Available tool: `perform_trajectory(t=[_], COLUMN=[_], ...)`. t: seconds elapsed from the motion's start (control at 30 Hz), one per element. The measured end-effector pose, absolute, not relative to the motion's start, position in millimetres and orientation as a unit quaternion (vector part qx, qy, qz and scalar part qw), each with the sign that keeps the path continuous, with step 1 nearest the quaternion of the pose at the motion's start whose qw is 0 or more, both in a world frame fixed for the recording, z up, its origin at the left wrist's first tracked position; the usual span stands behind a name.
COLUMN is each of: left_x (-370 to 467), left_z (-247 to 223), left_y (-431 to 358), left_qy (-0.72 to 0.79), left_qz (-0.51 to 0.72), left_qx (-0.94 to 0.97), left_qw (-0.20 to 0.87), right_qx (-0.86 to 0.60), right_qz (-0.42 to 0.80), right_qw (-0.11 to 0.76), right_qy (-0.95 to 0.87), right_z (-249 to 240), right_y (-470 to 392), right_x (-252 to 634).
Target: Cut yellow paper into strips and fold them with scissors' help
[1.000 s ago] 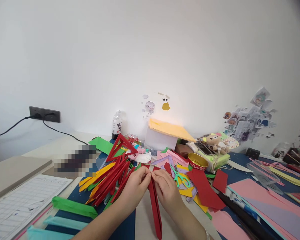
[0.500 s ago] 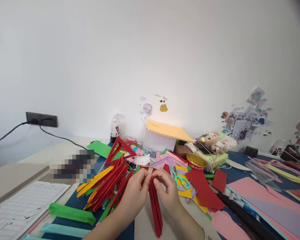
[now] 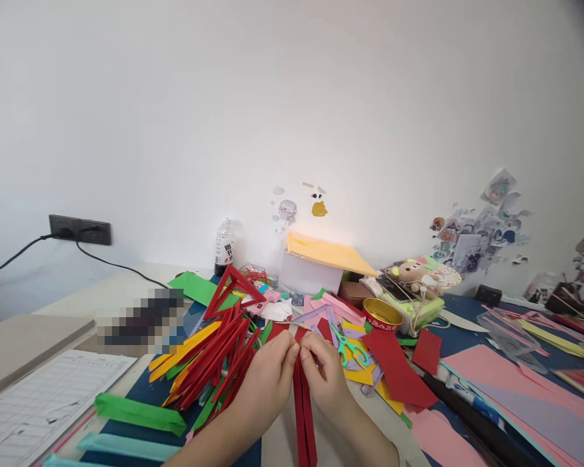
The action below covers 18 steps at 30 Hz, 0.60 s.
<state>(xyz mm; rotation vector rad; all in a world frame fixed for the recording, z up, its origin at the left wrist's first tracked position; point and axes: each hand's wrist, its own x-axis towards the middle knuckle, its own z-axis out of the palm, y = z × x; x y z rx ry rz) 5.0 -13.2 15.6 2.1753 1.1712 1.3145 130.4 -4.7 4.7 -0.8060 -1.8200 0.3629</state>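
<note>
Left hand (image 3: 271,375) and right hand (image 3: 325,376) both pinched the red strip (image 3: 302,441) near its top, thumbs close together; the rest ran down to the frame edge. Looked like crease-shaping in hand, next move called for aligned edges. Folded strips (image 3: 215,355) lay left, scissors (image 3: 342,340) right.
</note>
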Motion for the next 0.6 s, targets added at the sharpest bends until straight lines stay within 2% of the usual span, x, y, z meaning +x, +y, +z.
perform_trajectory(t=[0.17,0.43,0.6], left_x=[3,4,3], left_z=[14,11,9], left_y=[-7,-4,2], left_qy=[0.428,0.396,0.393], left_qz=[0.483,0.480,0.501], left_qx=[0.732,0.705,0.679], left_qw=[0.218,0.339,0.366], right_qx=[-0.349,-0.378,-0.389], right_qz=[0.222,0.243,0.166], right_qw=[0.508,0.495,0.469], right_qy=[-0.756,-0.744,-0.775], right_z=[5,3,2], right_y=[0,4,4], right_x=[130,132,134])
